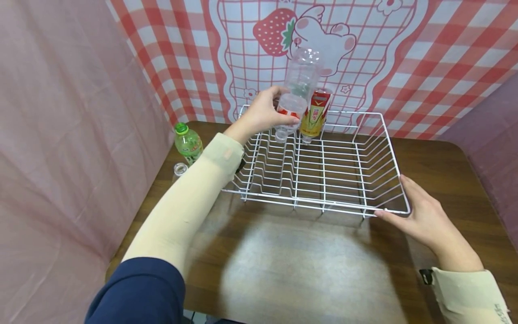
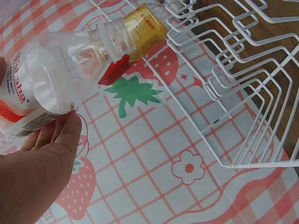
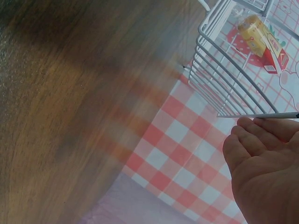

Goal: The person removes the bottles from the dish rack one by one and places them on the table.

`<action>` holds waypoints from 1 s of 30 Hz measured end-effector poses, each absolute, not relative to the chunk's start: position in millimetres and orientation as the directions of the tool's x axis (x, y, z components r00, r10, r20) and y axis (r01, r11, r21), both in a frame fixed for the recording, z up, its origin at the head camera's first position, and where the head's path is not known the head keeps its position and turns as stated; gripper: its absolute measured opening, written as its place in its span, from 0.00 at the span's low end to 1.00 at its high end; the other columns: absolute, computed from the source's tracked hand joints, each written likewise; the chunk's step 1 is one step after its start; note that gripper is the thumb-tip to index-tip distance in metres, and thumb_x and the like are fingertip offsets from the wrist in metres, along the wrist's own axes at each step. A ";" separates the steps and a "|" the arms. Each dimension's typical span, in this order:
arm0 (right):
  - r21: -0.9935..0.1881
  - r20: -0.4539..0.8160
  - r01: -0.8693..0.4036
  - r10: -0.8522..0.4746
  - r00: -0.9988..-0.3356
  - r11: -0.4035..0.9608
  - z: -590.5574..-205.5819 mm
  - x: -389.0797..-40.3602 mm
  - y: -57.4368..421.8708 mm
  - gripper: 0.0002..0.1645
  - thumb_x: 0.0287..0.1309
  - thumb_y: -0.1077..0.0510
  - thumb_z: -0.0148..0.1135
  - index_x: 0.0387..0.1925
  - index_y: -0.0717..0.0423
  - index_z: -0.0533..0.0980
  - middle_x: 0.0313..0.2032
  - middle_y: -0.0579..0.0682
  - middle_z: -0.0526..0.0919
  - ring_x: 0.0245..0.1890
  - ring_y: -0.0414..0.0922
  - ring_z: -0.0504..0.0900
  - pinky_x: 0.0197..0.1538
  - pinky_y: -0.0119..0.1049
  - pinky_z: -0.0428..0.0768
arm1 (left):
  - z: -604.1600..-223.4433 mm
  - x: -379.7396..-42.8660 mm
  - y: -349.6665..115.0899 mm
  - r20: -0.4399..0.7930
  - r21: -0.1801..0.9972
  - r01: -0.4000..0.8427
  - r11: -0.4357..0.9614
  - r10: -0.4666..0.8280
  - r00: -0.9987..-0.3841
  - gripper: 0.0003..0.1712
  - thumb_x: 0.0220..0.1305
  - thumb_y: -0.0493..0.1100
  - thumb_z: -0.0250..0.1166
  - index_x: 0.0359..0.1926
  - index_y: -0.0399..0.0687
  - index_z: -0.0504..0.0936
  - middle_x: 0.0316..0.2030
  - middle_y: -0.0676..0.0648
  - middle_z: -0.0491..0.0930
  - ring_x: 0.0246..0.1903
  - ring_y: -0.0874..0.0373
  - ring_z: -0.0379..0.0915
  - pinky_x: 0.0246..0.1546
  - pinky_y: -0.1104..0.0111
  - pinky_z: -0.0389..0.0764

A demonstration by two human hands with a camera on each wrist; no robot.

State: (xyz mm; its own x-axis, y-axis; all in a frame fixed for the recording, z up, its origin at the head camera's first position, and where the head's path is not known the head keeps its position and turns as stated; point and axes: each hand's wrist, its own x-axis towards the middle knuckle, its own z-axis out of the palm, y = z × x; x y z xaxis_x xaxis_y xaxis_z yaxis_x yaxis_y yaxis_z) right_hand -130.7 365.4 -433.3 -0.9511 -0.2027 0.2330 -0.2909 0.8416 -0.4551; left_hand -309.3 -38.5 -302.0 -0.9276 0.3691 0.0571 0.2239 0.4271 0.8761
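My left hand [image 1: 265,112] grips a clear plastic water bottle [image 1: 302,72] around its middle, holding it neck down and tilted above the left part of a white wire dish rack [image 1: 336,204]. The left wrist view shows the bottle's red and white label [image 2: 16,88] and its uncapped neck. Just beside it, a gold-and-red labelled bottle [image 1: 316,114] stands neck down in the rack at the back. My right hand [image 1: 422,216] holds the rack's front right corner, thumb on the front rim and fingers at the side rim [image 3: 275,114].
Left of the rack stand a green bottle [image 1: 188,143] with a green cap and an open clear bottle neck [image 1: 180,169], partly behind my left arm. The rack sits on a brown wooden table [image 1: 307,261]. A red checked cloth [image 1: 465,58] hangs behind, and a pink curtain [image 1: 73,135] at left.
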 end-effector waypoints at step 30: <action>-0.466 0.199 -0.261 -0.187 -0.962 0.846 -434.1 -130.0 365.7 0.68 0.45 0.42 0.81 0.80 0.58 0.53 0.72 0.69 0.60 0.69 0.69 0.61 0.64 0.72 0.60 | -291.7 -284.1 -28.7 0.077 0.833 0.296 0.468 0.432 -0.899 0.46 0.51 0.38 0.82 0.68 0.41 0.69 0.55 0.45 0.79 0.52 0.57 0.76 0.49 0.73 0.79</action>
